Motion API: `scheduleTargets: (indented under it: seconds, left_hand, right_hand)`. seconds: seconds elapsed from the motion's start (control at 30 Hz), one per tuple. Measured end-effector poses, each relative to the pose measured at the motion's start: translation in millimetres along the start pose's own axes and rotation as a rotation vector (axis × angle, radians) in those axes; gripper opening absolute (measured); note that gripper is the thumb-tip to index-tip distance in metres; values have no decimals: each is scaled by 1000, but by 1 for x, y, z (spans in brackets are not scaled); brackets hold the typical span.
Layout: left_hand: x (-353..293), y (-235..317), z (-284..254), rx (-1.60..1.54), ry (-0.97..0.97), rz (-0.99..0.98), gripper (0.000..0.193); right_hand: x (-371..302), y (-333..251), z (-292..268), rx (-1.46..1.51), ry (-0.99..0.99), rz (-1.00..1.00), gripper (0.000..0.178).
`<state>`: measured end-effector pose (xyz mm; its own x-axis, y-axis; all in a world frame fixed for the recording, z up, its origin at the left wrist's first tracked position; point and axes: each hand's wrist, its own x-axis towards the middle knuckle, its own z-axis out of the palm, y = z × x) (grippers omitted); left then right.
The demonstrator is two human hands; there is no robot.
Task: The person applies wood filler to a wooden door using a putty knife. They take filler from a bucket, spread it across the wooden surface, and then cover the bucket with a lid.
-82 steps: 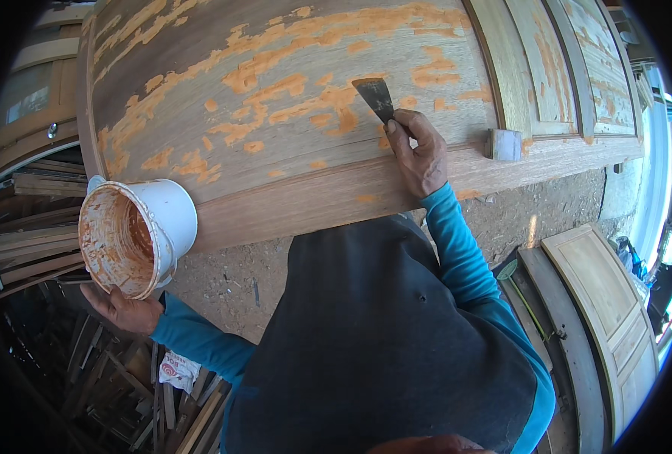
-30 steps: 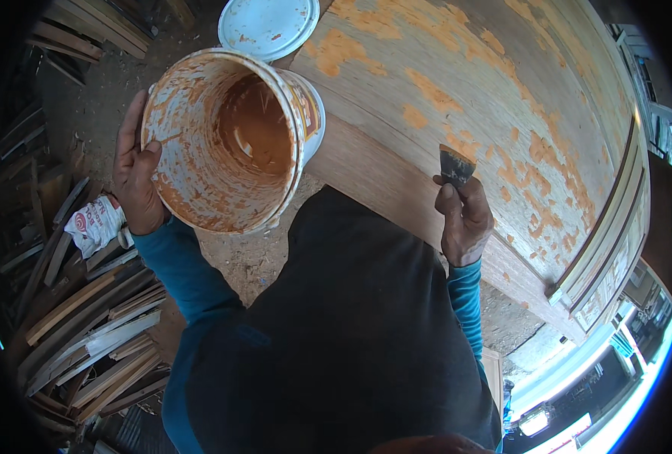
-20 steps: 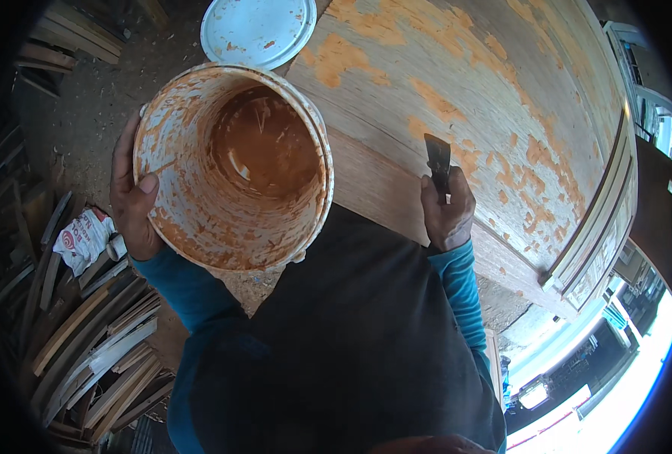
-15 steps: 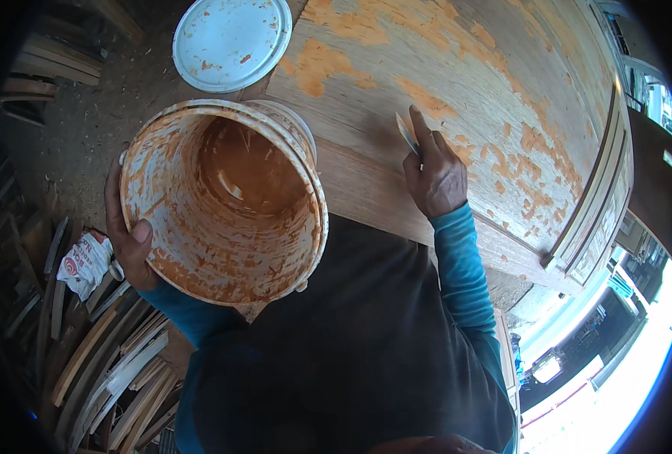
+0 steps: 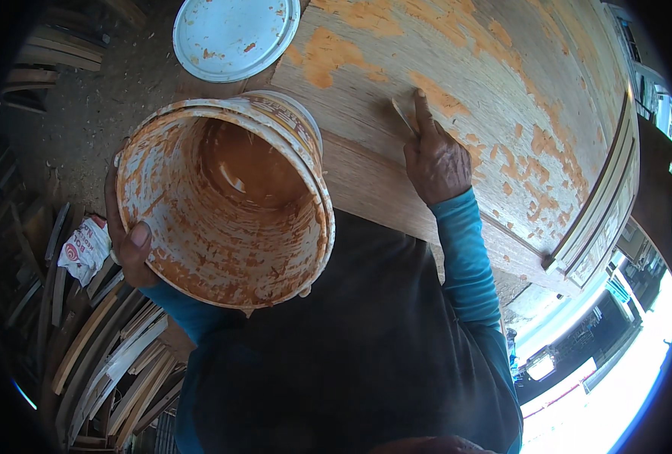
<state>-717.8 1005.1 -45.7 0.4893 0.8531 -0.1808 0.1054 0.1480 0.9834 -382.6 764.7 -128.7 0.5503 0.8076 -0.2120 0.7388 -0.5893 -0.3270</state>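
Observation:
My left hand (image 5: pixel 130 250) grips the rim of a large white plastic bucket (image 5: pixel 230 272), its thumb over the edge on the inside. The bucket is tilted so its mouth faces me, and orange-brown filler smears its walls and covers the bottom. In my right hand (image 5: pixel 440 163) is a thin flat scraper (image 5: pixel 402 117), seen nearly edge-on, with the index finger stretched along it. That hand is over a large wooden panel (image 5: pixel 366 144), close to its surface. Patches of orange filler (image 5: pixel 332 57) lie scattered across the panel.
A white round lid (image 5: pixel 234 38) with filler specks lies beyond the bucket. Curved wooden strips (image 5: pixel 116 371) are piled at the lower left, near a white plastic bag (image 5: pixel 85 250). Raised molding (image 5: pixel 593 212) edges the panel's right side.
My right hand and scraper have turned slightly, the fingertip now a little farther out over the panel. The bucket has shifted slightly in my left hand's grip, its rim still held.

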Motion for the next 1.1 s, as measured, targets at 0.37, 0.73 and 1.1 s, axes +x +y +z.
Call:
scheduleTargets:
  seconds: [0.37, 0.73, 1.1]
  left_hand:
    - [2, 10, 21, -128, 64, -80, 93]
    - [-2, 22, 43, 11, 23, 120, 83]
    - [16, 23, 27, 162, -19, 350, 57]
  right_hand:
    - [-26, 6, -20, 583, 19, 80, 32]
    - [-91, 36, -25, 1166, 37, 251, 30]
    - [-95, 8, -4, 551, 341, 45, 42]
